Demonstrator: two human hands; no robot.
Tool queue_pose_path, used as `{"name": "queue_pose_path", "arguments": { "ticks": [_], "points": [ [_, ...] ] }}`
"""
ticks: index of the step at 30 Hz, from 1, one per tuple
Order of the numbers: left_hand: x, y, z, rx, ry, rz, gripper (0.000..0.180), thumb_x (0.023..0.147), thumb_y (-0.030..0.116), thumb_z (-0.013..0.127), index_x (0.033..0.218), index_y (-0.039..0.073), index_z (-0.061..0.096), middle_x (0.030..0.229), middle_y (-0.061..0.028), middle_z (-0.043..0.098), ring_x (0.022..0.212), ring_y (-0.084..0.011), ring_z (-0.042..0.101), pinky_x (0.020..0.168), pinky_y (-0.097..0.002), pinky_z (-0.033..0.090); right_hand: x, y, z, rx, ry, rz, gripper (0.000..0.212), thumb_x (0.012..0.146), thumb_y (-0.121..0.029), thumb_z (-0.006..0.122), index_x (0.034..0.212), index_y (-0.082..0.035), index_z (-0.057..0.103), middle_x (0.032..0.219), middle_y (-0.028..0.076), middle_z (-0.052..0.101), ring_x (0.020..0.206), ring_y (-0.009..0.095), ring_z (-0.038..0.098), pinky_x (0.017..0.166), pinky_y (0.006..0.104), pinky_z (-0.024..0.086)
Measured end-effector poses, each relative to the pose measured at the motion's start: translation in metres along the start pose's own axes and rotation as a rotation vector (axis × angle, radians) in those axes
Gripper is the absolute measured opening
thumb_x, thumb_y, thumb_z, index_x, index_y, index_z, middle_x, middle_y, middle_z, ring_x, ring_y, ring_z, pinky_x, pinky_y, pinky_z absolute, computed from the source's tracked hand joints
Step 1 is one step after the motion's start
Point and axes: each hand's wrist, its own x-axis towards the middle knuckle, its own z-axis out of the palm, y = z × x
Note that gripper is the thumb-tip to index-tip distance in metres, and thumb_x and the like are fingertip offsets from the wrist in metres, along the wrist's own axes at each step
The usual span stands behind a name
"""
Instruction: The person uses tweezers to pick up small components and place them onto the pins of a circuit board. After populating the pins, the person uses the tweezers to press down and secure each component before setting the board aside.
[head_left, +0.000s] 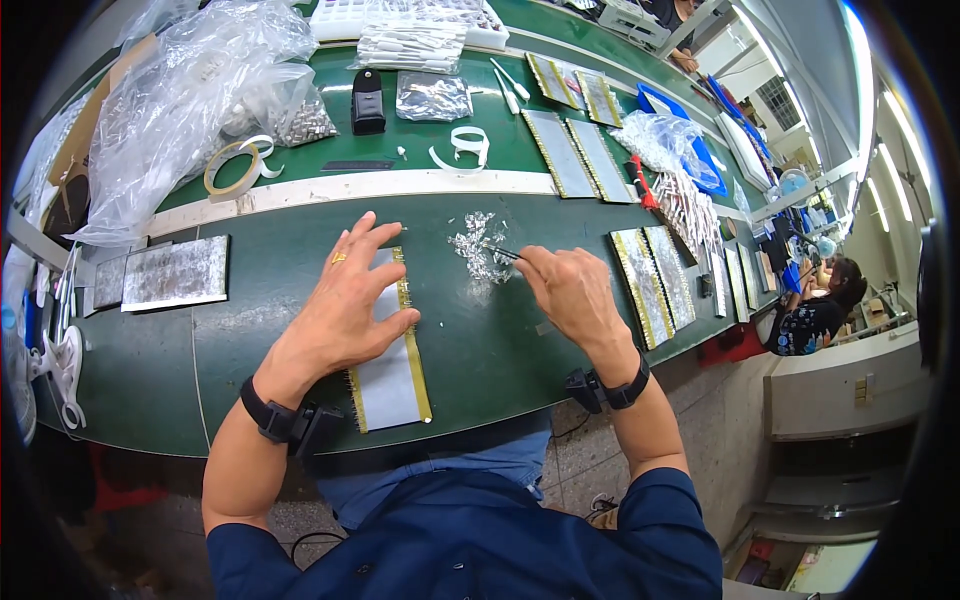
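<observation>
My right hand [577,295] pinches a pair of dark, thin tweezers [507,254]. Their tips reach into a loose pile of tiny silvery metal pieces [474,240] on the green bench top. To the left, my left hand [345,305] lies over a long grey plate [390,392] with gold-coloured toothed strips along its two long sides. Its fingers are spread and hold nothing that shows; the thumb reaches across to the plate's right-hand strip. The hand hides much of the plate's far part. One small white bit sits at the plate's near right corner.
Similar plates lie right [642,285] and at the far right [560,155]. Silvery metal blocks [176,273] rest at the left. Tape roll [232,168], plastic bags [215,75], a black pouch [368,103] and red-handled pliers [641,184] stand farther back. Another person [825,305] sits at the right.
</observation>
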Motion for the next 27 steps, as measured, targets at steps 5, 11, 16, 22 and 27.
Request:
{"name": "queue_pose_path", "arguments": {
  "ticks": [5, 11, 16, 22, 27],
  "points": [
    [-0.001, 0.0, 0.0, -0.003, 0.003, 0.008, 0.039, 0.088, 0.025, 0.089, 0.115, 0.002, 0.074, 0.164, -0.025, 0.046, 0.162, -0.0518, 0.03, 0.132, -0.0646, 0.028, 0.0, 0.0, 0.001, 0.017, 0.007, -0.035, 0.014, 0.102, -0.023, 0.076, 0.098, -0.01, 0.075, 0.069, 0.014, 0.068, 0.066, 0.037, 0.066, 0.067, 0.0465, 0.051],
    [-0.003, 0.0, -0.001, -0.004, -0.018, -0.038, 0.039, 0.086, 0.022, 0.09, 0.115, 0.002, 0.075, 0.169, -0.0216, 0.043, 0.165, -0.0472, 0.027, 0.134, -0.0609, 0.025, -0.003, -0.01, -0.01, 0.56, -0.126, 0.176, 0.019, 0.101, -0.025, 0.081, 0.108, -0.007, 0.083, 0.068, 0.008, 0.07, 0.057, 0.015, 0.058, 0.056, 0.0349, 0.044],
    [0.003, -0.001, 0.001, -0.036, 0.054, 0.024, 0.029, 0.089, 0.016, 0.087, 0.111, 0.003, 0.076, 0.163, -0.0182, 0.052, 0.162, -0.0454, 0.035, 0.133, -0.061, 0.028, 0.001, -0.017, -0.027, 0.995, -0.542, 0.488, 0.027, 0.101, -0.026, 0.084, 0.111, -0.001, 0.084, 0.072, -0.003, 0.068, 0.061, 0.003, 0.05, 0.053, 0.0255, 0.035],
    [0.005, 0.0, -0.003, -0.209, 0.038, 0.2, 0.011, 0.093, 0.007, 0.081, 0.104, 0.006, 0.081, 0.13, -0.0055, 0.078, 0.142, -0.0357, 0.062, 0.129, -0.0596, 0.039, -0.005, -0.025, -0.014, 1.223, -0.672, 0.547, 0.027, 0.102, -0.024, 0.085, 0.109, 0.002, 0.083, 0.074, -0.009, 0.065, 0.064, 0.0, 0.049, 0.054, 0.0213, 0.031],
    [0.006, 0.006, -0.001, -0.276, 0.009, 0.202, 0.009, 0.094, 0.006, 0.081, 0.102, 0.008, 0.083, 0.111, -0.0016, 0.082, 0.129, -0.0306, 0.071, 0.127, -0.0589, 0.041, -0.001, -0.029, -0.019, 1.207, -0.667, 0.514, 0.027, 0.101, -0.025, 0.085, 0.109, 0.001, 0.083, 0.075, -0.008, 0.065, 0.064, 0.0, 0.049, 0.055, 0.0212, 0.032]
  ]
}}
